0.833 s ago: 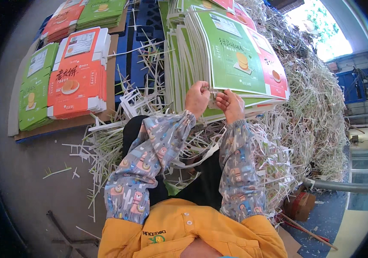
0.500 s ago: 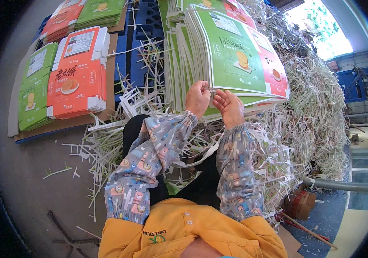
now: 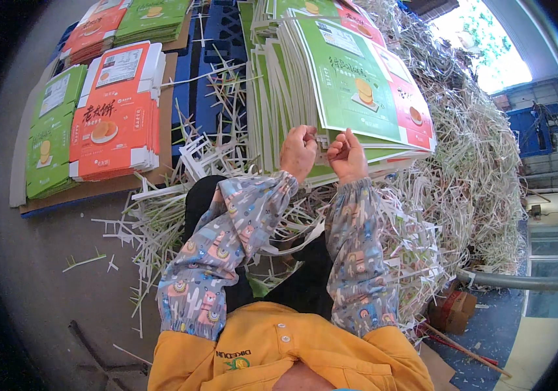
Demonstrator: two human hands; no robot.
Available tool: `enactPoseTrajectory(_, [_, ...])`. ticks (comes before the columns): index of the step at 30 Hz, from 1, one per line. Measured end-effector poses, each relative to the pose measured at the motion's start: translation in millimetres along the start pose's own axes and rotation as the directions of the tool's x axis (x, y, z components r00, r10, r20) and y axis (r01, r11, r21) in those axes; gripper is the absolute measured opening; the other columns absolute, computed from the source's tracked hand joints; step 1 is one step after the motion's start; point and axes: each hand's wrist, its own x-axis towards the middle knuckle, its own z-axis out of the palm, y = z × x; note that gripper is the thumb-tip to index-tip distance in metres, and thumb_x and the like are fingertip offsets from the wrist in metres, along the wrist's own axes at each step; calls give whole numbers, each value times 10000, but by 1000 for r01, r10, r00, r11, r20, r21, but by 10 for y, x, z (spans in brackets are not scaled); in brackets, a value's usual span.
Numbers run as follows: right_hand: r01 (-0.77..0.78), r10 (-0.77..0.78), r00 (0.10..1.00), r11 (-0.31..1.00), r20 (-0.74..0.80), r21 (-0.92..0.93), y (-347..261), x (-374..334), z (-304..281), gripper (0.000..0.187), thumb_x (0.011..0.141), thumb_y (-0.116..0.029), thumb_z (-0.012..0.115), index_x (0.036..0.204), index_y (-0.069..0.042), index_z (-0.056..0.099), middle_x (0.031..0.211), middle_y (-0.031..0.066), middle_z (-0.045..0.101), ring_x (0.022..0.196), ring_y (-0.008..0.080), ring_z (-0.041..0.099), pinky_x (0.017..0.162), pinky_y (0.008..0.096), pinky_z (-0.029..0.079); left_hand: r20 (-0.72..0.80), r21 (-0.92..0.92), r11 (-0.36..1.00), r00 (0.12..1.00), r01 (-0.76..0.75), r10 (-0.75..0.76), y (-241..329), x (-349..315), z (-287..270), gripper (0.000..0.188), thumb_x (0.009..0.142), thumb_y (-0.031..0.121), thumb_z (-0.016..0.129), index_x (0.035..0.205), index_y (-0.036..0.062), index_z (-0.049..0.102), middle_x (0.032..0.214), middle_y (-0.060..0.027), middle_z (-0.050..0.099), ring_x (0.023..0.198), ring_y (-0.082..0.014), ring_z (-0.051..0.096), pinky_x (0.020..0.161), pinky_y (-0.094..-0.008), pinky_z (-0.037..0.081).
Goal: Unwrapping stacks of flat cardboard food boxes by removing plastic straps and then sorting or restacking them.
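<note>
A stack of printed cardboard sheets [image 3: 357, 85], green with a red part at the right, leans in front of me. At its near lower corner is my left hand [image 3: 299, 155], fingers bent and pinched together. A small pale patterned piece [image 3: 322, 141] shows beside those fingertips; whether they grip it I cannot tell. Just right of it, below the top sheet's lower edge, my right hand [image 3: 348, 158] is curled with one finger raised. Whatever its fingers hold, if anything, is hidden. The two hands are slightly apart.
Piles of green [image 3: 49, 140] and red flat cartons [image 3: 112, 130] lie at the left on brown board. A blue pallet [image 3: 194, 91] stands between them and the stack. Shredded paper strips [image 3: 468, 169] heap up at the right and around my legs. A brown box [image 3: 453, 311] lies lower right.
My hands have drawn slightly apart. The right hand's fingers have curled in more, with one finger now raised. The view has shifted slightly.
</note>
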Motion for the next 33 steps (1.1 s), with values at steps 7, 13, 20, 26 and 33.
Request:
enactPoseTrajectory(7, [181, -195, 980, 955, -37, -236, -301, -38, 6, 145, 822, -163, 561, 728, -104, 469, 564, -14, 457, 451, 94, 379, 397, 230, 299, 39, -85, 996, 999, -23, 26, 8, 39, -51, 196, 751, 43, 502, 921, -1, 588, 862, -138, 575, 763, -219, 575, 702, -304, 452])
enactPoseTrajectory(13, [183, -250, 961, 894, -117, -408, -208, -48, -237, 145, 809, -159, 577, 730, -112, 465, 544, -12, 464, 405, 93, 396, 368, 221, 313, 231, -152, 988, 973, 38, -2, 13, 5, 1, 213, 767, 35, 499, 945, -46, 583, 845, -68, 601, 745, -112, 544, 678, -237, 442])
enactPoseTrajectory(20, [103, -176, 977, 883, -120, -459, -184, -103, -313, 140, 815, -168, 575, 753, -101, 468, 581, 17, 513, 424, 103, 453, 359, 222, 344, 388, -324, 887, 901, 329, -192, 57, -12, -5, 242, 773, 52, 502, 997, -13, 565, 796, -53, 594, 673, -71, 523, 584, -193, 415])
enactPoseTrajectory(26, [154, -260, 941, 899, -218, -410, -173, -157, -255, 159, 831, -173, 554, 833, -43, 464, 685, 91, 576, 506, 162, 552, 421, 236, 467, 535, -431, 727, 800, 534, -271, 206, -9, -90, 265, 781, 69, 517, 1040, 25, 546, 768, -9, 579, 568, -37, 453, 499, -166, 339])
enactPoseTrajectory(33, [185, -224, 966, 945, -125, -269, -200, -48, -153, 137, 844, -148, 536, 824, -26, 477, 693, 100, 573, 551, 166, 563, 441, 235, 468, 346, -358, 882, 921, 308, -181, 157, -16, -79, 274, 770, 53, 503, 1036, 3, 543, 770, -23, 559, 613, -65, 467, 558, -193, 382])
